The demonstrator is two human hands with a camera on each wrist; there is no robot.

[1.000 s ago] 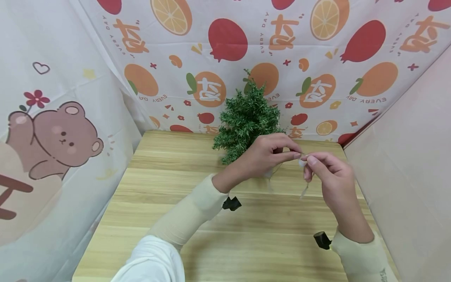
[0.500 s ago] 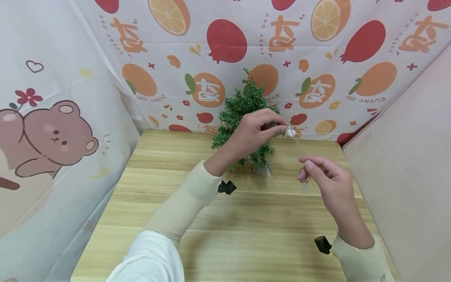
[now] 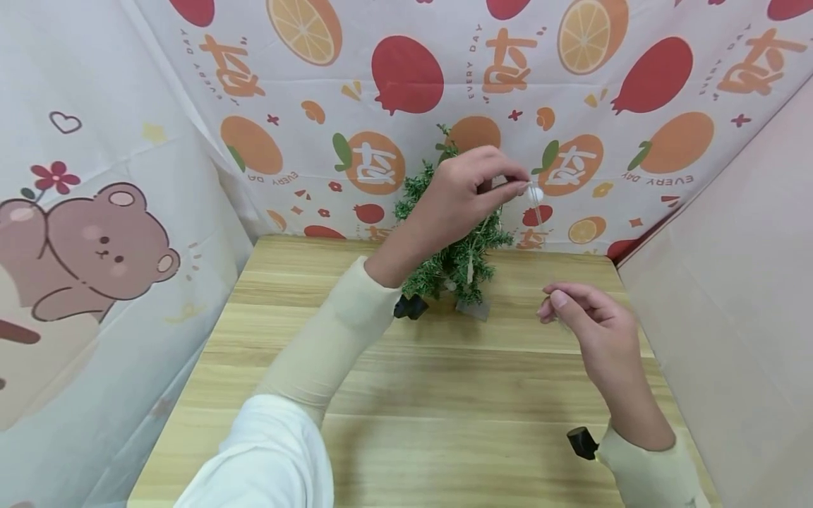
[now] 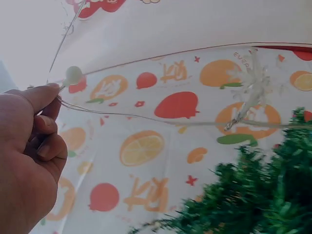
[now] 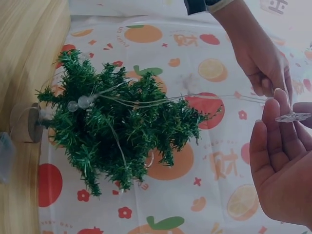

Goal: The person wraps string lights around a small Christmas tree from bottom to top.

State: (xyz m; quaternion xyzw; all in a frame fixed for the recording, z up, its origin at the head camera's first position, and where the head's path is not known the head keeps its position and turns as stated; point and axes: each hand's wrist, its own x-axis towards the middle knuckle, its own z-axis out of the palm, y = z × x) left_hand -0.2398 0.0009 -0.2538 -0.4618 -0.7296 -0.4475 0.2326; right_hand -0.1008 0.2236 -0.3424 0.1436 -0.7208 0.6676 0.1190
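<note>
My left hand (image 3: 466, 194) pinches a thin, clear string-light wire (image 4: 131, 115) between thumb and fingertips. Just past those fingertips is a small white ball bulb (image 4: 73, 75). Farther along the wire hangs a clear snowflake-shaped light (image 4: 251, 87). The left hand is raised in front of the upper part of a small green artificial Christmas tree (image 3: 457, 271), hiding some of it. Lower and to the right, my right hand (image 3: 591, 328) pinches another clear snowflake light (image 5: 292, 117). Wire and clear ball bulbs (image 5: 80, 103) lie on the branches.
The tree's round wooden base (image 5: 34, 124) stands on the wood-grain table (image 3: 419, 423), with a clear box (image 5: 5, 156) beside it. A fruit-print cloth (image 3: 406, 74) hangs right behind the tree. A pale wall (image 3: 737, 296) borders the right side.
My left hand has risen and drawn away from my right hand, taking the white ball bulb and wire upward. The right hand has dropped slightly. The head view has shifted a little.
</note>
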